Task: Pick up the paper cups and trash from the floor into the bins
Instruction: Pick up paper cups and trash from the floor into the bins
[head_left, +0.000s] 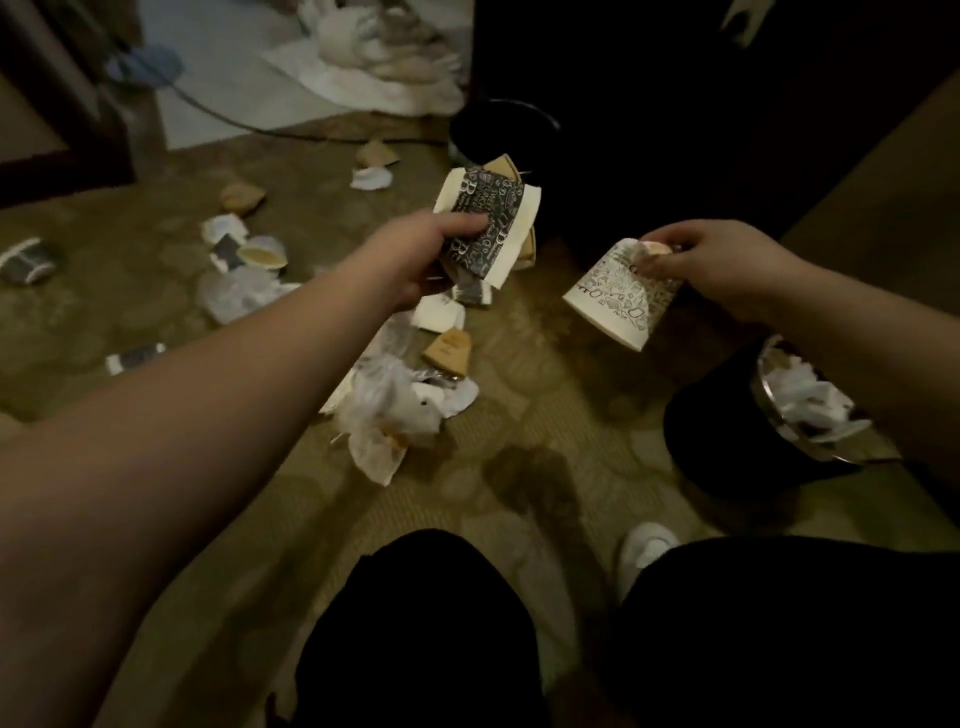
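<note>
My left hand (421, 260) grips a bunch of flattened paper cups (491, 223), black-printed and cream, held above the carpet in front of the far black bin (501, 127). My right hand (711, 265) pinches a white printed paper cup (618, 299) by its base, mouth tilted down to the left, just above and left of the near black bin (727, 415), which holds white crumpled paper. Loose trash lies on the carpet: crumpled plastic and napkins (384, 410), a brown cup piece (449, 353), crushed cups (249, 249).
More cup pieces lie at the far left (26, 260) and near the back (374, 161). A heap of white towels (384, 57) and a cable lie on the pale floor behind. Dark furniture (701, 93) stands at the back right. My dark-clothed knees (431, 639) fill the bottom.
</note>
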